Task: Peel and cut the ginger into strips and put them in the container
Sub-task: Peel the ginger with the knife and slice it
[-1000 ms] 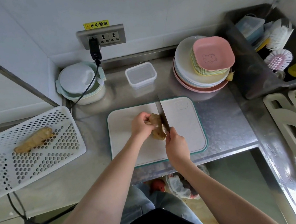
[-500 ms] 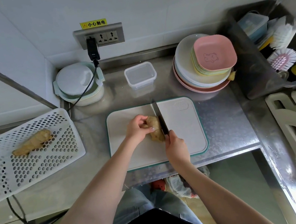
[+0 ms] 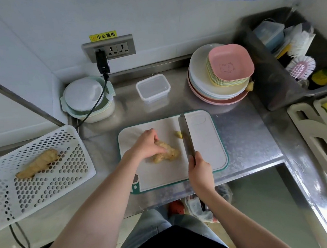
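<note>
From the head view, your left hand [image 3: 146,145] presses down on the ginger [image 3: 166,153], which lies near the middle of the cutting board [image 3: 207,155] on the steel desk [image 3: 245,136]; its fingers curl over the root's far end. Your right hand [image 3: 200,170] has its grip clamped round the handle of the knife [image 3: 188,137], whose blade stands just right of the ginger, apart from it. A small cut-off piece [image 3: 178,134] lies on the board beside the blade.

Expect the ginger to be light, hard and fibrous, knobbly enough to rock, and probably slick where the flesh is bared. Judge it best pinned flat at the end away from the blade, with your fingertips tucked back.

By count: one ginger root on the board, one trimmed piece, a second ginger root [image 3: 37,163] in the white perforated basket [image 3: 45,187] at left, one knife, one board. One clear container [image 3: 153,87] stands open behind the board, well apart from the ginger, with no strips visible in it. Beyond that, there is one lidded round box [image 3: 87,99] and one stack of plates [image 3: 221,74].
</note>
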